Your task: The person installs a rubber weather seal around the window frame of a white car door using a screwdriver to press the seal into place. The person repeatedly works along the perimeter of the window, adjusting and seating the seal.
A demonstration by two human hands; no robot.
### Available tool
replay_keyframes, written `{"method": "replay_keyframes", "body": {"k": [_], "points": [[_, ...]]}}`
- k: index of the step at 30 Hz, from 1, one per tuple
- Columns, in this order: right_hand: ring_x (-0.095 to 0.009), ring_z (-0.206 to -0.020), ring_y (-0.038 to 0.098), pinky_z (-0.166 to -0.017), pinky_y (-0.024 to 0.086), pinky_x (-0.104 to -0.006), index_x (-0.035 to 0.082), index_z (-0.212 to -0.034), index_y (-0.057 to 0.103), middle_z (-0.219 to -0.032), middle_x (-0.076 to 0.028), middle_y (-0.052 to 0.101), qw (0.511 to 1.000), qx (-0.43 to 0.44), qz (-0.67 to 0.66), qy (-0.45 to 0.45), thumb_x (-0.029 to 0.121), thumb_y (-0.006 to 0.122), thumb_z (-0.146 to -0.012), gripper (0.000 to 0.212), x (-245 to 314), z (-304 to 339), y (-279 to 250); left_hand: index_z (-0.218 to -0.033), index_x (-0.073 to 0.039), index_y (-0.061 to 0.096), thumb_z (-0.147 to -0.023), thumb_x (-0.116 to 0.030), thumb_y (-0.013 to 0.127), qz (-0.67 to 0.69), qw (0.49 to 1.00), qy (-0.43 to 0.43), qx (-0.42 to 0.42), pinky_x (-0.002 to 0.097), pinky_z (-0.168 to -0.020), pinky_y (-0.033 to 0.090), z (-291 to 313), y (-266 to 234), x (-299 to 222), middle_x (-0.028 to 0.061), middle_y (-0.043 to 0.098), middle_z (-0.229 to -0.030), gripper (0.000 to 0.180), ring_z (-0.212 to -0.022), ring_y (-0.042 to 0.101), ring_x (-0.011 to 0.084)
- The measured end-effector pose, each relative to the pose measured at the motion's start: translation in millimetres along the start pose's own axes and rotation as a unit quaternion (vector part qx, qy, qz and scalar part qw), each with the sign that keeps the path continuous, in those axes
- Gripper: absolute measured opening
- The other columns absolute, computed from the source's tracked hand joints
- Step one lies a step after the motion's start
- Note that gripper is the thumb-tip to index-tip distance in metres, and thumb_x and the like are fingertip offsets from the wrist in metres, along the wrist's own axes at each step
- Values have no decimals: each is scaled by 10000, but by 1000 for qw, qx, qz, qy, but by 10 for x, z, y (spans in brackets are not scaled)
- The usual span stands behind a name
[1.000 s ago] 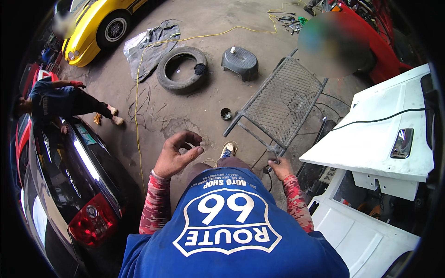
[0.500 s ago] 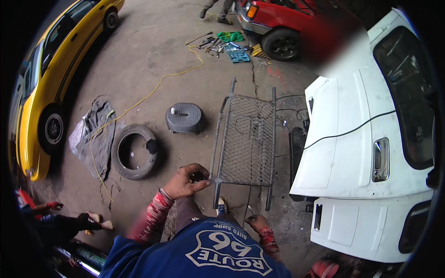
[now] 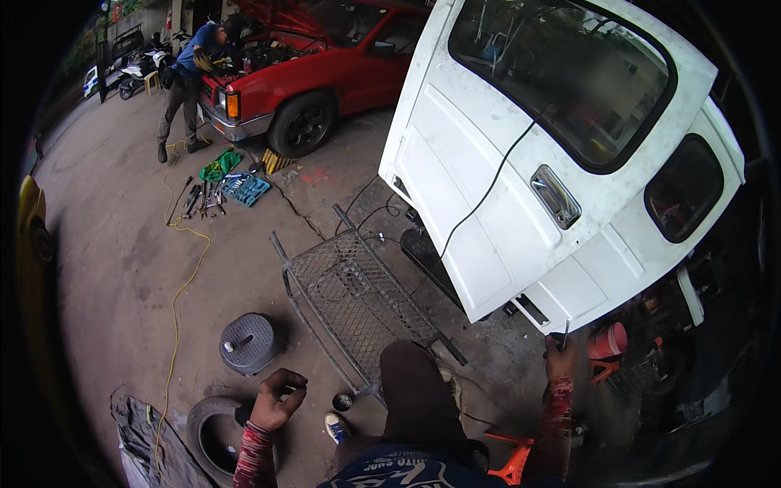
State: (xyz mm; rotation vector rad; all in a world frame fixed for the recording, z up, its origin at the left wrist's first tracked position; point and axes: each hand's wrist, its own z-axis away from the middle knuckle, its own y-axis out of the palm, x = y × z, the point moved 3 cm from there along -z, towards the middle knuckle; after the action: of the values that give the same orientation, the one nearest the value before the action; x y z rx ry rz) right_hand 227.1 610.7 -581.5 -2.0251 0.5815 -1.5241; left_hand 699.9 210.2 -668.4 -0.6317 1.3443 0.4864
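My left hand (image 3: 279, 398) hangs low in front of me, its fingers loosely curled with a gap to the thumb and nothing visible in them. A small dark round cup (image 3: 342, 402) is on the floor to its right, by my shoe. My right hand (image 3: 561, 359) is raised beside the lower edge of a white vehicle door panel (image 3: 480, 244). It grips a slim metal tool (image 3: 567, 332) that points upward; its exact kind is too small to tell. Between my hands, beyond my knee, stands a grey metal mesh frame (image 3: 350, 281).
At left are a grey step stool (image 3: 249, 343), a tire (image 3: 213, 431), a grey cloth (image 3: 138, 431) and a yellow cord (image 3: 175, 325). Tools (image 3: 203, 199) lie near a red vehicle (image 3: 285, 89), where a co-worker (image 3: 189, 73) bends over. A red bucket (image 3: 608, 340) and an orange stand (image 3: 512, 459) are at right.
My view has swung right. My left hand has come away from the corner of the mesh frame. My right hand has risen toward the white panel, still gripping the metal tool.
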Motion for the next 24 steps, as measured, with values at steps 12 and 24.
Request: {"method": "replay_keyframes", "body": {"k": [12,24], "points": [[-170,-626,632,-583,515,-338,37,-1265,658,-848,-116,685,957,217,-92,168,271,737,-926,420,476,620,988,-1090,75,636,-976,-325,626,281,944,119,-122,322,-808,514,-1216,264,-444,113,675,-965,416,-855,644,192],[-70,-679,568,-585,464,-253,26,-1304,673,-850,-39,686,781,596,-175,67,302,716,-950,451,1749,360,1687,-1136,75,696,-965,-282,654,181,963,184,74,358,-834,544,-2520,450,-784,159,691,-1066,398,-934,693,231]]}}
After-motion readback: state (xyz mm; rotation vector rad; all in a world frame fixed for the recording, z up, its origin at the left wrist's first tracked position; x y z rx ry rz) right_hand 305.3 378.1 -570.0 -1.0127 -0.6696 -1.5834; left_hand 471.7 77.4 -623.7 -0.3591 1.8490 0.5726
